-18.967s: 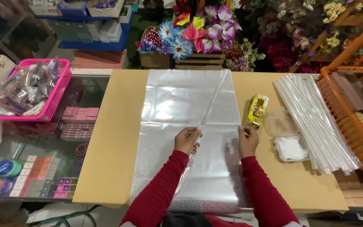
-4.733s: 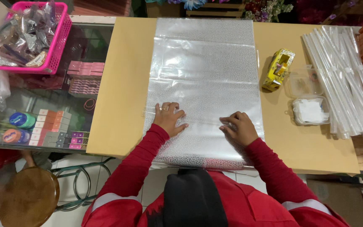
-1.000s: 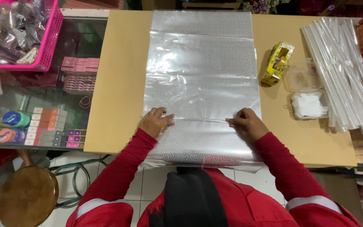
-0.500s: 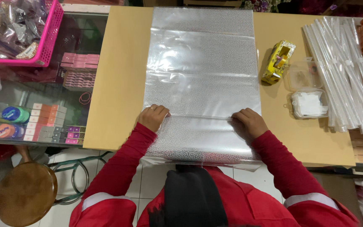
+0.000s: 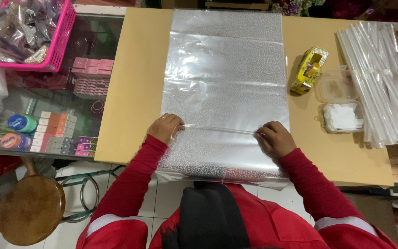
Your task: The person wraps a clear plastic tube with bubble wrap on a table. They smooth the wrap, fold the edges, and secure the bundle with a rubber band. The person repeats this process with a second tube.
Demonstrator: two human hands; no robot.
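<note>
- The clear plastic sheet (image 5: pixel 226 87) lies flat along the middle of the wooden table (image 5: pixel 134 92), and its near end hangs a little over the table edge
- The left hand (image 5: pixel 166 127) is at the left edge of the sheet, fingers curled and pinching a raised fold of the sheet
- The right hand (image 5: pixel 275 138) is at the right edge of the sheet, fingers also curled closed on the same fold, which runs tight between both hands
- Right of the sheet stands a yellow tape dispenser (image 5: pixel 308 70), then two small clear boxes (image 5: pixel 339 103)
- Further right of the sheet lies a pile of long clear sleeves (image 5: pixel 383 78)
- Left of the sheet, beyond the table, is a pink basket (image 5: pixel 54 44)
</note>
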